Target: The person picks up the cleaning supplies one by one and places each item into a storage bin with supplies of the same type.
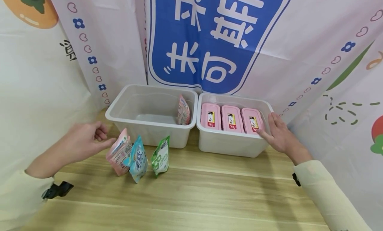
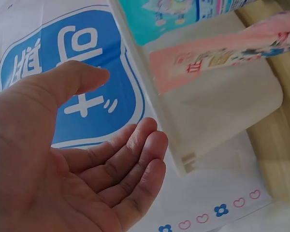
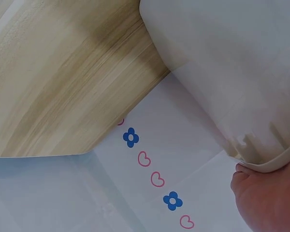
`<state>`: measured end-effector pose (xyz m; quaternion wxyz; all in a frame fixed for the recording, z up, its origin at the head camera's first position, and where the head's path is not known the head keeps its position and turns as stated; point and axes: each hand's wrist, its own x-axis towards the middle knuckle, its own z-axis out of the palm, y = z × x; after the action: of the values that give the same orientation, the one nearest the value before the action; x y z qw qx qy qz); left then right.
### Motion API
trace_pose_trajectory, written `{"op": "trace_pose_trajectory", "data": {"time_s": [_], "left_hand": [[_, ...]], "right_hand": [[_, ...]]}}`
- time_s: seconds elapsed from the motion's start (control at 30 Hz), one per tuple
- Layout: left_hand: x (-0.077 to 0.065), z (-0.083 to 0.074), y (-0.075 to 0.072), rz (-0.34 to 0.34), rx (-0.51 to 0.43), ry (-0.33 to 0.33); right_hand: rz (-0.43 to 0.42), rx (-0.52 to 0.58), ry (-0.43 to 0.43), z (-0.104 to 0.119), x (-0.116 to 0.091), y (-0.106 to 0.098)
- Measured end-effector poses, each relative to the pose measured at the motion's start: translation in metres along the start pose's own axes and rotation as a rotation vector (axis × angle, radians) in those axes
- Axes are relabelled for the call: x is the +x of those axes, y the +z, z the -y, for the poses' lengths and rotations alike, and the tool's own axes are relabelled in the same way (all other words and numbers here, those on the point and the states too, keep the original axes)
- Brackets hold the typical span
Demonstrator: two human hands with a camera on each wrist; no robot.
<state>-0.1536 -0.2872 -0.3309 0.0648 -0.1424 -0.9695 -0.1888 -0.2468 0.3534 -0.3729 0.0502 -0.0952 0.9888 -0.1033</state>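
Note:
My left hand [image 1: 85,139] is held just left of a standing pink pouch [image 1: 120,154], fingers loosely bent. The left wrist view shows a gap between the thumb of this left hand [image 2: 87,159] and the pink pouch [image 2: 183,67]. Right of that pouch stand a blue pouch [image 1: 138,161] and a green-and-white pouch [image 1: 161,157]. My right hand [image 1: 279,132] rests on the right rim of the right grey bin [image 1: 230,146], its fingers extended. In the right wrist view only part of the right hand [image 3: 270,193] shows, against the bin's rim [image 3: 273,164].
The left grey bin [image 1: 152,132] holds another pink pouch [image 1: 183,111] leaning at its right end. Three pink lidded boxes [image 1: 231,119] stand in a row inside the right bin. Both bins sit side by side on the wooden table [image 1: 191,191], against a printed cloth [image 1: 203,41].

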Motion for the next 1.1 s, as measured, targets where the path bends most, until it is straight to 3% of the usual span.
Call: {"op": "trace_pose_trajectory", "data": {"time_s": [0.3,0.57,0.83,1.1], "left_hand": [[-0.009,0.001,0.017,0.049,-0.028,-0.029],[-0.011,-0.001,0.03,0.032,-0.008,-0.015],[-0.011,-0.003,0.038,0.046,-0.029,-0.059],[-0.008,-0.006,0.042,0.034,-0.04,-0.051]], "right_hand": [[-0.007,0.004,-0.016,-0.001,0.0,0.0],[-0.007,0.014,-0.021,-0.002,-0.001,0.0],[-0.018,0.033,-0.017,-0.003,-0.001,0.002],[-0.027,0.042,-0.022,-0.002,-0.001,0.002]]}}
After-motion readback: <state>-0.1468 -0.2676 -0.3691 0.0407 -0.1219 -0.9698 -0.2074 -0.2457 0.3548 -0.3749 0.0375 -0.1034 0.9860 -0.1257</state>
